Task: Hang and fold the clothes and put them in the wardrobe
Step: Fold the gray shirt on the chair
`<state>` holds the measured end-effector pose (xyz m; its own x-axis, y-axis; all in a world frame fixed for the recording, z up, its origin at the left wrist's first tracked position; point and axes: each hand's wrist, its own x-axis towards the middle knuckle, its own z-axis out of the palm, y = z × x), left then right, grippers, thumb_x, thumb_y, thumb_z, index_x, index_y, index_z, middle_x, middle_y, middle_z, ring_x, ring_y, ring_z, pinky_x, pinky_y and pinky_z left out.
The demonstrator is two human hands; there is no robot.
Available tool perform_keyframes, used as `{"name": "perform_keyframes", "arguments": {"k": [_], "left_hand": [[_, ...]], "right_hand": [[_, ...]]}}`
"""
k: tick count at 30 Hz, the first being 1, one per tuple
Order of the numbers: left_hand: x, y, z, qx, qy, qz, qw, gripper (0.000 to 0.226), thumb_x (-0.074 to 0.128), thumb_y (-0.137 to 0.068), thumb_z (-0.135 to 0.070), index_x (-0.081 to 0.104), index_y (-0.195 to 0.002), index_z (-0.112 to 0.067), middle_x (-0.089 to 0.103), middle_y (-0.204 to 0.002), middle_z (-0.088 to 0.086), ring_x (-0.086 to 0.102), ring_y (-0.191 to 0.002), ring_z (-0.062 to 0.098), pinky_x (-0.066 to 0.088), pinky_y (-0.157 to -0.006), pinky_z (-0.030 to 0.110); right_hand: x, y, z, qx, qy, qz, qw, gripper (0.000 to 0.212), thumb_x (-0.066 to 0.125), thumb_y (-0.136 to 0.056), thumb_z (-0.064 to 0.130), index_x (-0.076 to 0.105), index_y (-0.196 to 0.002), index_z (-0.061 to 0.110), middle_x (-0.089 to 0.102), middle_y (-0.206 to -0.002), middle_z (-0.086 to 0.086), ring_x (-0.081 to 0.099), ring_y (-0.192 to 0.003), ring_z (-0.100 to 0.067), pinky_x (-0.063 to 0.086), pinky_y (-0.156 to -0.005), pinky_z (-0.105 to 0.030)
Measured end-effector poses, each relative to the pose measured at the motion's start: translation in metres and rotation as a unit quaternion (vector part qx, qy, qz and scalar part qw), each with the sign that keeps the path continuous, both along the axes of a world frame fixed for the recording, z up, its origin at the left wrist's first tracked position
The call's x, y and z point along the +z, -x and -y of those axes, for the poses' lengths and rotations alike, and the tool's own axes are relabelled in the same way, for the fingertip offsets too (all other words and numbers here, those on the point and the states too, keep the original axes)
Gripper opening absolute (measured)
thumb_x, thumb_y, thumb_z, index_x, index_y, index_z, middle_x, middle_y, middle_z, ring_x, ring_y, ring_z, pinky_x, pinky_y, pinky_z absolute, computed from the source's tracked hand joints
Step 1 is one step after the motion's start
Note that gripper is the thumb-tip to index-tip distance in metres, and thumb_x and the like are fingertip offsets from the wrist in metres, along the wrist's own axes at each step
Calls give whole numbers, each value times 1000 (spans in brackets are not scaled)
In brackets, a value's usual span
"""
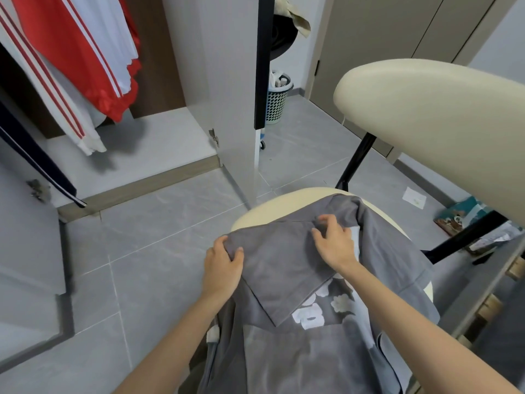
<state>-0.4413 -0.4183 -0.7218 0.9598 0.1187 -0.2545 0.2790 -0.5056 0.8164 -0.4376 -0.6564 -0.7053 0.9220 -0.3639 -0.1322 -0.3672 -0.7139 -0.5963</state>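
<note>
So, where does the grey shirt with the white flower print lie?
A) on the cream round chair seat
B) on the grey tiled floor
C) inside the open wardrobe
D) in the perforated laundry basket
A: the grey shirt lies across the cream round chair seat, with the left hand and the right hand gripping its fabric.

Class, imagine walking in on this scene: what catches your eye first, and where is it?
The left hand and right hand grip a grey printed garment spread over the cream chair at centre. At upper left, red-and-white striped clothes hang in the open wardrobe.
</note>
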Motion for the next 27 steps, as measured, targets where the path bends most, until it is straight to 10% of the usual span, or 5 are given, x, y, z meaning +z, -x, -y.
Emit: {"name": "perform_keyframes", "arguments": {"k": [4,10,19,27], "left_hand": [[1,-22,3,66,123,-66,988,60,58,-95,-29,28,-146,-15,47,-137,12,46,-121,23,36,-102,32],[1,-52,3,117,242,-73,961,54,60,-93,-3,44,-142,-16,45,-146,9,41,-136,19,39,-110,36],[-5,-60,-13,75,176,-27,981,63,52,-95,1,32,-149,-23,46,-145,2,47,-130,19,40,-107,32],[17,-23,0,-40,22,-10,999,60,51,-93,-7,34,-149,-20,31,-152,13,30,-140,27,27,-115,40]], "right_hand": [[-6,-32,-4,-18,-23,-70,997,37,47,-95,42,36,-130,35,56,-124,-2,35,-122,-32,26,-101,-46],[-3,-60,-3,5,-75,-58,995,32,53,-90,10,56,-109,35,60,-109,6,52,-107,-19,35,-102,-41],[2,-65,-13,68,-83,1,994,51,46,-91,-6,49,-139,11,42,-142,-12,60,-107,-24,39,-99,-20],[39,6,-6,86,-117,18,989,31,50,-92,-4,64,-114,14,63,-121,0,60,-84,-9,42,-72,-9]]}}
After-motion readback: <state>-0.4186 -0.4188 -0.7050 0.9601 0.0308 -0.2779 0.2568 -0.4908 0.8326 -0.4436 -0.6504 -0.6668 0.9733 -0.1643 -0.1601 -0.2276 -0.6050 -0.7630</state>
